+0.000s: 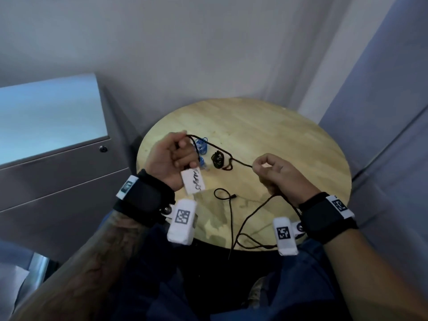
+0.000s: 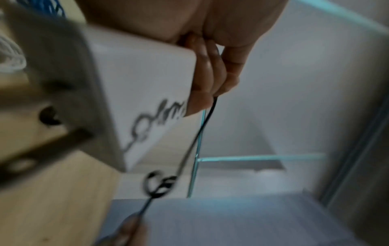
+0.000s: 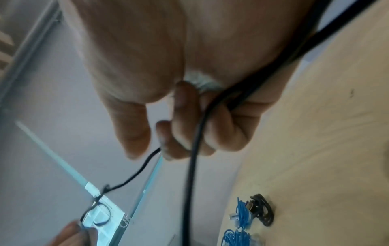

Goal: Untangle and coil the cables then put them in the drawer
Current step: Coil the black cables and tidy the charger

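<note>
Black cable (image 1: 220, 152) stretches taut in the air above the round wooden bench (image 1: 278, 135), strung between the person's two hands. The left hand (image 1: 170, 158) has its fingers curled around one end of it and also around a white charger block (image 1: 193, 183) with dark lettering, which sticks out below the fist toward the bench's near-left edge. The right hand (image 1: 276, 176) pinches the cable between thumb and forefinger, with the other fingers curled over the slack; from the right wrist view the cable runs across the palm under those fingers. About midway along the taut stretch there is a small knot or kink in the cable. Below the right hand the rest of the cable drops in loose loops across the near part of the bench and over its near edge, with a free end lying near the middle. On the bench just beyond the left hand lie blue coils (image 1: 202, 144), two of them by the right wrist view, and just beside them, toward the centre, a small black coil (image 1: 217, 159). A grey drawer cabinet (image 1: 58, 163) with a lock stands just beside the bench's left edge; its drawers look closed.
</note>
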